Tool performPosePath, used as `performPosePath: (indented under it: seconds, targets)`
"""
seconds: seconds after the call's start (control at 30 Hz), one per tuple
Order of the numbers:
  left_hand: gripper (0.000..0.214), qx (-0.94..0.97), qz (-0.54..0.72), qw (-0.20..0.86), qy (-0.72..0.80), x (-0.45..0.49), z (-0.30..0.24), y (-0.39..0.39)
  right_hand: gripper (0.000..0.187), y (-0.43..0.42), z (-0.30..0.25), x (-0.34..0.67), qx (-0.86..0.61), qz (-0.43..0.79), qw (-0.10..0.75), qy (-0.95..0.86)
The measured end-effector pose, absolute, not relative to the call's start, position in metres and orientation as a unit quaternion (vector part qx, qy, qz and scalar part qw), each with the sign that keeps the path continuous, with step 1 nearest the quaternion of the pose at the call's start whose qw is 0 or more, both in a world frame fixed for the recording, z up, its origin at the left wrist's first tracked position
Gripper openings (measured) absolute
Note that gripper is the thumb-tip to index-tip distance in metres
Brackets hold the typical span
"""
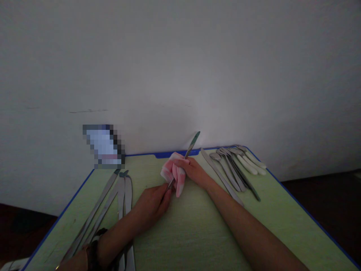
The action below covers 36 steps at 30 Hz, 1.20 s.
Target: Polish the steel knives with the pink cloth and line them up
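Note:
A table knife [193,144] slants up and to the right above the middle of the table, its blade pointing at the wall. My left hand [153,205] is closed around the lower end of the knife. A pink and white cloth [174,170] is bunched around the middle of the knife. My right hand [193,171] grips that cloth, pressing it against the knife from the right side. Part of the knife is hidden inside the cloth and by my left fingers.
Several knives [128,195] lie at the left, partly under my left forearm. At the right rest another knife [217,173], a spoon [216,157], more cutlery and white-handled pieces [248,163]. A blurred-out phone-like device [103,145] leans on the wall behind the blue-edged table [180,241].

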<state>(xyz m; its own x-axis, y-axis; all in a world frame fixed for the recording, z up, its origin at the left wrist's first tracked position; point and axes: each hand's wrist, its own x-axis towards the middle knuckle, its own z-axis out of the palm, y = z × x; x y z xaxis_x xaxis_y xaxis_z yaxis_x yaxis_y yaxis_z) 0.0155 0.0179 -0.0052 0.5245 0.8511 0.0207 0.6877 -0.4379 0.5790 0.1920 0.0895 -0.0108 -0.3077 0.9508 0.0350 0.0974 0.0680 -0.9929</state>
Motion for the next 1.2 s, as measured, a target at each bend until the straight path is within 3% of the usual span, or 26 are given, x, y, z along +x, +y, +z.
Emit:
performPosePath:
  seconds: [0.17, 0.5, 0.7, 0.93, 1.2]
  targets:
    - [0.028, 0.828, 0.154, 0.259, 0.472, 0.015, -0.006, 0.018, 0.034, 0.087, -0.01, 0.192, -0.426, 0.557, 0.419, -0.577]
    - [0.036, 0.785, 0.193, 0.358, 0.467, 0.013, -0.004, 0.018, 0.026, 0.089, -0.013, 0.195, -0.377, 0.643, 0.412, -0.524]
    - [0.054, 0.737, 0.228, 0.424, 0.474, 0.012, -0.004, 0.019, 0.031, 0.084, -0.008, 0.197, -0.366, 0.654, 0.382, -0.541]
    - [0.054, 0.776, 0.183, 0.393, 0.458, 0.013, -0.003, 0.021, 0.048, 0.085, -0.009, 0.199, -0.346, 0.636, 0.415, -0.551]
    - [0.058, 0.711, 0.209, 0.472, 0.478, 0.013, -0.003, 0.02, 0.052, 0.086, -0.018, 0.192, -0.312, 0.689, 0.427, -0.496]
